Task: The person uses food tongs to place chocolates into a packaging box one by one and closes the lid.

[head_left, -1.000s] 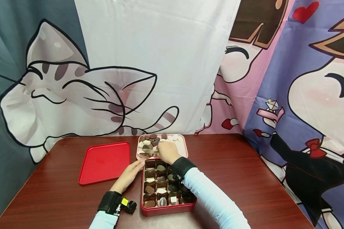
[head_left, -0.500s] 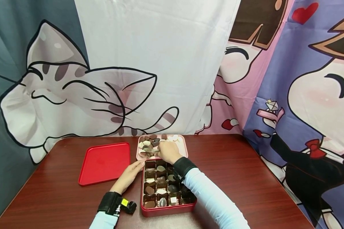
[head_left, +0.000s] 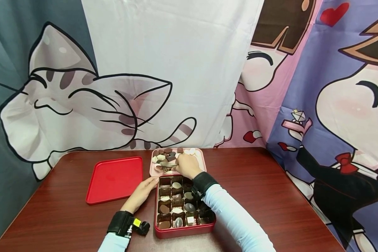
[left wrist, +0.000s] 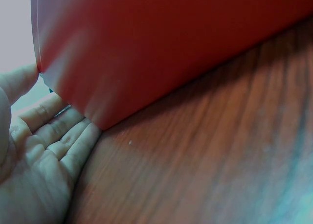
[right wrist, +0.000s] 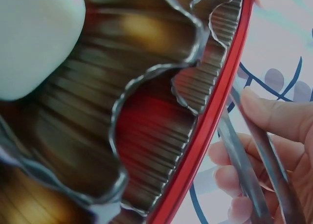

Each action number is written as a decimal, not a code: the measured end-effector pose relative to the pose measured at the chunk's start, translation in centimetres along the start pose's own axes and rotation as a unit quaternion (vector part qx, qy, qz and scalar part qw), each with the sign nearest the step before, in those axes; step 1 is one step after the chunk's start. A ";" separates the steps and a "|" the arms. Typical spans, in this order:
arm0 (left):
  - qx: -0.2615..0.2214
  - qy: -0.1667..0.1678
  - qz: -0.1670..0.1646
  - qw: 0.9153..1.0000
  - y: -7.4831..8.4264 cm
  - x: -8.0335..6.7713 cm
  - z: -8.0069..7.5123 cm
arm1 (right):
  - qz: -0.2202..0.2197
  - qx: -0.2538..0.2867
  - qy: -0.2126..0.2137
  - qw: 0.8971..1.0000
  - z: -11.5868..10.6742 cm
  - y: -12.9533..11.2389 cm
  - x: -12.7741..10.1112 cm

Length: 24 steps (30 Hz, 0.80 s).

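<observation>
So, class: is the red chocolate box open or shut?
Open. The red chocolate box shows its compartments uncovered, and its red lid lies flat on the table to its left.

The head view is bright and evenly lit, seemingly from overhead, with soft sheen on the table (head_left: 271,182) toward 3 o'clock and only faint shadows beside the red box (head_left: 184,231). Its edges bow slightly from wide-angle distortion. The left wrist view is dimmer and blurred throughout, palest at 9 o'clock. The right wrist view is very close and soft, the paper cups (right wrist: 146,136) smeared; the 3 o'clock side is washed bright.
</observation>
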<state>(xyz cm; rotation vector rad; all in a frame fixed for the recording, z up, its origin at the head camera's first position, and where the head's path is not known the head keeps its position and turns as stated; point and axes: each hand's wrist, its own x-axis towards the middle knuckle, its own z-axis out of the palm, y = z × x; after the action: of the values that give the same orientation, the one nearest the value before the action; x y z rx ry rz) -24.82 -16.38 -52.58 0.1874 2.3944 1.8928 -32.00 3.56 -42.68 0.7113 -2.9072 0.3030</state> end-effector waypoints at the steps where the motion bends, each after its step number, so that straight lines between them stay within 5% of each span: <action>1: 0.001 0.000 0.001 1.000 0.0 0.0 0.0 | 0.000 0.000 0.000 1.000 0.0 0.0 0.0; 24: 0.002 0.003 0.000 1.000 0.2 -0.2 0.1 | 0.020 0.015 -0.009 1.000 -0.2 0.1 0.2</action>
<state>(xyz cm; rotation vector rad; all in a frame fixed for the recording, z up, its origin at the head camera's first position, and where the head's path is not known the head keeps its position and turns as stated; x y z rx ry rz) -24.65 -16.31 -52.41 0.1821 2.4012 1.8923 -32.19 3.56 -42.46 0.6644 -2.9428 0.3482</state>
